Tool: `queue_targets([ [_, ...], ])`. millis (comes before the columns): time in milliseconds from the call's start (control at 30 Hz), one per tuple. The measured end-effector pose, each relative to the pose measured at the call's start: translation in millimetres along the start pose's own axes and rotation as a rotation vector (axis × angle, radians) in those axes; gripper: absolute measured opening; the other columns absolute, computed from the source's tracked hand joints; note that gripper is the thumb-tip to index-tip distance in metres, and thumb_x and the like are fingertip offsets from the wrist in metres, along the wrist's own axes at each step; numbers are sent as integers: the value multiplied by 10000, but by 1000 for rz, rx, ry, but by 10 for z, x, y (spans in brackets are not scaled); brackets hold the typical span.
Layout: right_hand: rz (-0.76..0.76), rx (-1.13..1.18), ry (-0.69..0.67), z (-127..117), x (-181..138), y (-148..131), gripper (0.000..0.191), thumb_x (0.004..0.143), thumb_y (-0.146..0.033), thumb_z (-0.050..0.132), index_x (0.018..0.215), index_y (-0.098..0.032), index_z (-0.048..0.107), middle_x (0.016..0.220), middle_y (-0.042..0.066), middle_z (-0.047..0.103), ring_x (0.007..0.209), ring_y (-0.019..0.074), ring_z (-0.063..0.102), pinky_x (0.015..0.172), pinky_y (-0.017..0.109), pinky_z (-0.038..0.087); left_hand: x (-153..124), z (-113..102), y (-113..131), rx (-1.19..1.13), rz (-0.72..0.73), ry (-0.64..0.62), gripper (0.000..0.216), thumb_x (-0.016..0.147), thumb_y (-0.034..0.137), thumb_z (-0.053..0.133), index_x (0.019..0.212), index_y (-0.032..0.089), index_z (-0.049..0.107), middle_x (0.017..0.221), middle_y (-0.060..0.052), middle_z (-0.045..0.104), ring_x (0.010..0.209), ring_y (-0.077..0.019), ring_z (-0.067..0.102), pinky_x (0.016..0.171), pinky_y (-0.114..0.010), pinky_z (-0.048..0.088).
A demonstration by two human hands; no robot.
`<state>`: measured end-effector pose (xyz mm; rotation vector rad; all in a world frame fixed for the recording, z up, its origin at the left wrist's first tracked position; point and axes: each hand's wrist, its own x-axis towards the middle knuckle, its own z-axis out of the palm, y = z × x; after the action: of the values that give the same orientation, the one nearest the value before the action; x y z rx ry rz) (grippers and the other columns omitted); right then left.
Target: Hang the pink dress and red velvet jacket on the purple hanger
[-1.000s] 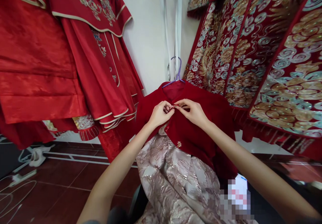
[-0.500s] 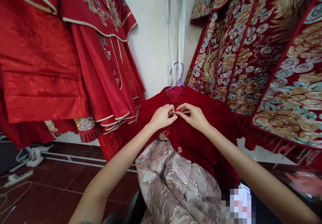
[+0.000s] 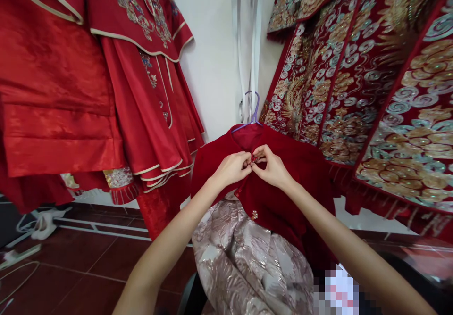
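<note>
A dark red velvet jacket (image 3: 283,197) hangs on a purple hanger (image 3: 250,113) against the white wall, over a pale pink brocade skirt (image 3: 244,258). My left hand (image 3: 231,168) and my right hand (image 3: 271,166) meet at the jacket's front just below the collar. Both pinch the two edges of the opening around a small fastening (image 3: 253,159). A jewelled button (image 3: 253,214) sits lower on the jacket front.
Red satin garments with cream trim (image 3: 71,93) hang close on the left. Heavily embroidered red and gold garments (image 3: 371,79) hang close on the right. White straps (image 3: 247,37) run down the wall. Cables and a power strip (image 3: 24,249) lie on the dark red tiled floor.
Both hands have stayed together at the jacket's upper fastening, fingers working closer. The view has tilted slightly, so the jacket and hands sit lower in the picture.
</note>
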<state>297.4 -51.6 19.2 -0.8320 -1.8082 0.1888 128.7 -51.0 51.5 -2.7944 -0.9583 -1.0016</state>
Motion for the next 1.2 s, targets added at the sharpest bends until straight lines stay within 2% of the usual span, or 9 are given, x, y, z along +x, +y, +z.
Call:
queue_targets([
  [133,75,3,179,200,-28,59,190,761,-231,553,910,-212,437,856,21,549,741,160,563,731,329,494,-63,162,93,-128,-217,98,48,794,192,523,812,176,565,782,-33,636,708,-152,594,676,-266,460],
  [300,341,135,545,530,-322,130,208,847,-395,495,921,-216,418,923,57,516,808,179,543,768,353,488,-308,685,118,-512,-521,354,235,854,247,498,1051,146,577,1048,-117,640,880,-159,635,858,-327,493],
  [367,403,199,460,595,-491,119,223,858,-421,483,931,-226,404,879,39,492,780,176,535,730,342,497,-424,823,76,-650,-523,372,306,826,217,536,1119,130,555,1140,-149,603,999,-178,615,914,-342,478],
  [433,410,259,229,601,-627,77,294,834,-428,534,992,-228,387,884,26,467,747,160,527,670,314,502,-530,841,17,-815,-517,377,326,825,206,535,1141,131,552,1156,-150,605,1049,-185,601,953,-354,460],
  [500,390,251,47,568,-711,32,437,772,-416,628,1053,-225,354,910,18,444,737,144,515,645,294,499,-623,767,-38,-983,-519,356,299,831,230,538,1113,144,582,1137,-135,630,1050,-191,607,971,-367,450],
  [600,348,168,-53,518,-762,16,599,661,-356,734,1070,-223,316,909,4,434,767,145,512,667,289,488,-740,617,-89,-1174,-561,276,285,832,312,562,1064,162,633,1163,-127,640,1079,-217,605,963,-384,455],
  [800,363,82,26,546,-755,136,375,683,-165,563,989,-226,355,840,-17,458,644,121,491,617,273,443,-875,499,-111,-1251,-633,190,351,815,410,603,1065,169,655,1190,-140,643,1131,-242,587,974,-400,439],
  [933,409,179,92,398,-732,128,232,664,-194,538,866,-222,427,734,-23,480,643,139,491,615,272,419,-916,467,-92,-1262,-602,146,398,817,454,600,1096,176,660,1222,-137,629,1163,-246,569,1014,-413,405],
  [1200,346,616,30,-58,-716,-382,192,674,-229,560,722,-227,374,684,-24,391,562,114,399,498,228,341,-900,464,20,-1513,-519,48,541,884,584,405,1211,210,618,1390,-97,497,1305,-237,435,1062,-387,377],
])
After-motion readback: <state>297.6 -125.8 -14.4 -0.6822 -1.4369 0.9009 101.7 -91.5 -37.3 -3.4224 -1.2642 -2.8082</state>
